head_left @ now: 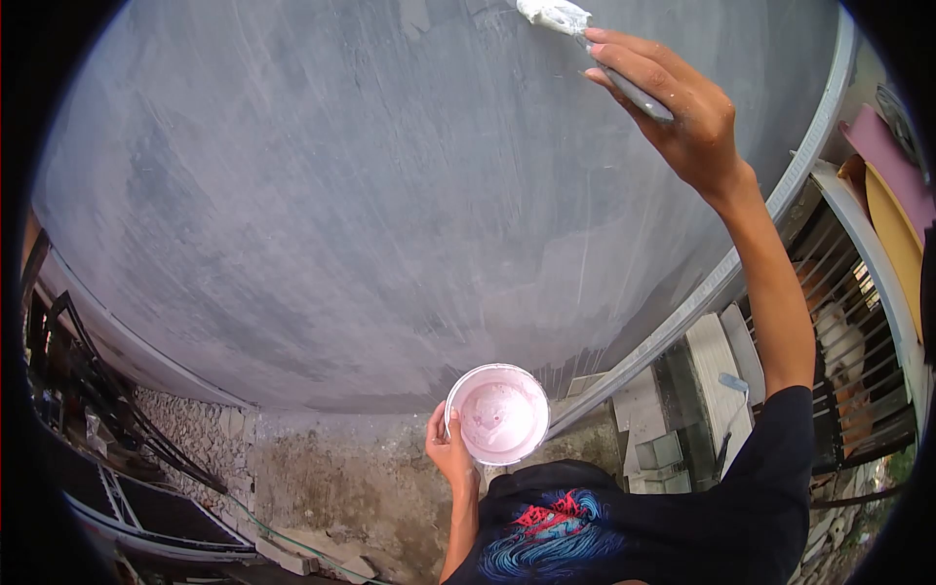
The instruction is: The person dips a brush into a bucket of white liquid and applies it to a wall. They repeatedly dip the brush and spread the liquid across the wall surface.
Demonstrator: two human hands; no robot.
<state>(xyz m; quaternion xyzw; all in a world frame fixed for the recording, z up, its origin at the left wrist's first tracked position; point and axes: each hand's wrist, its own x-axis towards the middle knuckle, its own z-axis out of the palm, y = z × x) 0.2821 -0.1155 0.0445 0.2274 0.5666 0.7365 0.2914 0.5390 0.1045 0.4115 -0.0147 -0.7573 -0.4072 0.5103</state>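
Observation:
My right hand (pixel 687 112) is raised at the upper right, its fingers closed on the grey handle of a paintbrush (pixel 554 16). White paint coats the head of the brush, which is at the surface of a large grey panel (pixel 331 205); whether it touches is hard to tell. Low in the view, my left hand (pixel 452 447) grips a round white tub (pixel 498 458) by its left side, thumb at the rim. Inside the tub is pale pinkish-white paint (pixel 502 414). The panel's grey is uneven, with streaks and darker patches.
A metal edge strip (pixel 702 302) runs along the panel's right side. Below lies stained concrete floor (pixel 341 478), with rubble (pixel 190 434) at its left. Dark metal frames stand at the far left. On the right are a barred rack (pixel 868 341) and pink and yellow sheets (pixel 897 234).

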